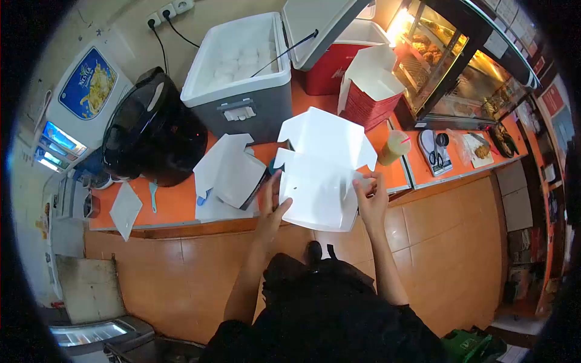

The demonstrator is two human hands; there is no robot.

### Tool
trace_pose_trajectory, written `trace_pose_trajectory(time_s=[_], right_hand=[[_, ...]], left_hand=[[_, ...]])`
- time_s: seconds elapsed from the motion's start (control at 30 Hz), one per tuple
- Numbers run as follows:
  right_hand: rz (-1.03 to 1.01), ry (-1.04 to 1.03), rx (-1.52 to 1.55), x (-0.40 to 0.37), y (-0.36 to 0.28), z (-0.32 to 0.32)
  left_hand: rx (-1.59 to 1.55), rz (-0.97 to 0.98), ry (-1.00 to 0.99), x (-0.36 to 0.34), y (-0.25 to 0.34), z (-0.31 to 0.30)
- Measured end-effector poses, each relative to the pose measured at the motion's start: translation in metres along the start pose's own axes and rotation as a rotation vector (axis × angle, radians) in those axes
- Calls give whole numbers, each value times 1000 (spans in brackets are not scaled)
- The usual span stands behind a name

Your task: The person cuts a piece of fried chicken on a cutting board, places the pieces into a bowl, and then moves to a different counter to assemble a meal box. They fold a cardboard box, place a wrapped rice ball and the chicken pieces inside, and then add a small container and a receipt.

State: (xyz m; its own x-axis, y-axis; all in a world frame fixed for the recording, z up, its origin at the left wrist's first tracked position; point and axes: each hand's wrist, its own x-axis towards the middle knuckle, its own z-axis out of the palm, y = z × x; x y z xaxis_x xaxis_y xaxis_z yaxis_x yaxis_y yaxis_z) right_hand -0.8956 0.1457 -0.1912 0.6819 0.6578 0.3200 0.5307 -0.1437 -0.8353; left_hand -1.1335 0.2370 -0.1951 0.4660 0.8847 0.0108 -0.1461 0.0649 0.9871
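Observation:
A white cardboard takeaway box (321,196) with its lid raised is held in front of me above the counter edge. My left hand (270,209) grips its left side, thumb on the near left corner. On the right side my right hand (371,196) has its fingers closed around the wall. Nothing shows inside the box apart from a small dark spot. Left of it, another white carton (233,172) lies partly folded on the counter, close to my left hand. Behind my right hand is a cup of pale drink (394,147).
A grey cooler (251,118) with white packets stands open behind. Nearby are a stack of red cartons (369,103), a black rice-cooker-like appliance (154,130) and a lit food cabinet (436,54). Scissors (436,158) lie on a scale (428,145). The orange counter (175,202) has a front edge.

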Motion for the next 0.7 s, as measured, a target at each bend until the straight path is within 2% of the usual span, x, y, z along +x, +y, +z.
trace_pose_trajectory(time_s=[0.03,0.07,0.1,0.17,0.23,0.27,0.3,0.4,0.47,0.53,0.6,0.67,0.7], right_hand=[[-138,-1,-132,10,8,1],[-139,-10,-127,21,15,2],[-310,138,-301,32,19,1],[-486,289,-466,43,24,-3],[63,-270,99,45,17,-13],[43,-348,191,47,15,-16],[40,-347,195,50,9,-18],[-34,-356,302,57,-2,-19],[-193,-412,255,70,-1,-19],[-220,-445,259,73,-14,-17],[-253,-481,260,78,-29,-9],[-470,-353,193,81,-42,0],[-475,-355,199,84,-46,1]], left_hand=[[3,-2,13,-1,0,3],[-13,-54,62,-2,1,7],[-31,-105,111,-4,3,12],[55,-78,171,-7,4,18],[58,70,186,-6,10,16],[114,155,164,-8,15,18],[118,159,164,-9,22,20],[447,346,193,-14,36,16],[408,368,275,-15,40,18],[258,376,431,-12,45,24],[216,349,460,-8,44,19],[175,316,490,-7,45,14],[242,387,461,-6,50,14]])
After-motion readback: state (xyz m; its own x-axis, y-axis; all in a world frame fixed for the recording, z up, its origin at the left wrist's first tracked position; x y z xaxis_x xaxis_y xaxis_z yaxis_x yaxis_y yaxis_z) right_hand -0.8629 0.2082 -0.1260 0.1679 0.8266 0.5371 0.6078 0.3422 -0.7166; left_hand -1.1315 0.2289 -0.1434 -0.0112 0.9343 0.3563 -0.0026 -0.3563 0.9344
